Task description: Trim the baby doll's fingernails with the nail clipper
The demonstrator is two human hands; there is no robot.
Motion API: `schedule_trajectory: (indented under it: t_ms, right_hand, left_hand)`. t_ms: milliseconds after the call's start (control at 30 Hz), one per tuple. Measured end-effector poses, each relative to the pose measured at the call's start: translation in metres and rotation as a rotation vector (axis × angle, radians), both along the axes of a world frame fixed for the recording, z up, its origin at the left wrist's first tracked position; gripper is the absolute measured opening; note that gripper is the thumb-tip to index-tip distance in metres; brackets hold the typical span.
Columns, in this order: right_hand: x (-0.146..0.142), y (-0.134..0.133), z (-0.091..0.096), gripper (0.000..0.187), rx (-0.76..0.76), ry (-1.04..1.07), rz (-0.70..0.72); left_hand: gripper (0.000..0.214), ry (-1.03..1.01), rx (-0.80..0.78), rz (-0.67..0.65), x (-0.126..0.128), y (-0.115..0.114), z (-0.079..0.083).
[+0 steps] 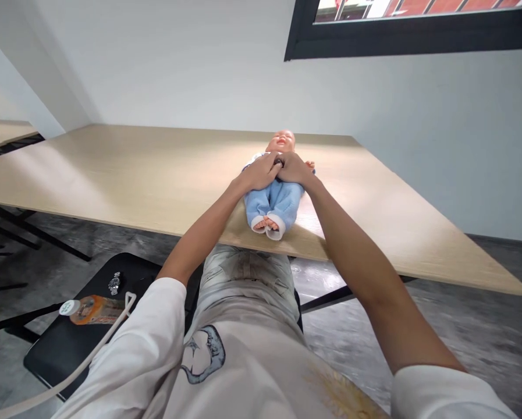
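A baby doll (282, 141) lies on its back on the wooden table (177, 169), head toward the wall and bare feet toward me. It wears light blue trousers (272, 201) with white cuffs, and a top with some white at the shoulder. My left hand (261, 171) rests on the doll's belly from the left, fingers curled inward. From the right, my right hand (294, 167) meets it over the front of the clothes, also closed. A small dark thing (279, 162) shows between the hands; its kind is unclear. Both hands cover most of the doll's top, hiding what the fingertips pinch.
On a black chair (64, 355) at lower left lie a bottle (97, 309) of orange liquid with a white cap and a metal wristwatch (114, 283). A pale strap or cable (81, 366) crosses in front of it. Behind the table stands a white wall with a dark-framed window (409, 36).
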State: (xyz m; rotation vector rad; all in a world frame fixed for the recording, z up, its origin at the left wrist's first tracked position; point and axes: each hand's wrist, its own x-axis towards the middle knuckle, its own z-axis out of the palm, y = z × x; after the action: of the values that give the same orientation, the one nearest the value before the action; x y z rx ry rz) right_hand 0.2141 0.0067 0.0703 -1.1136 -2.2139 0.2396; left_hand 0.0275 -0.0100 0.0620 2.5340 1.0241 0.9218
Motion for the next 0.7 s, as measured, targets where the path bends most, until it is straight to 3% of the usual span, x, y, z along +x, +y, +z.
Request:
schedule_trajectory:
  t_ms: [700]
  right_hand:
    - [-0.006,-0.011,0.007,0.016,-0.044,0.046,0.000]
  left_hand:
    - [0.033,-0.034,-0.043,0.022,0.002,-0.002,0.000]
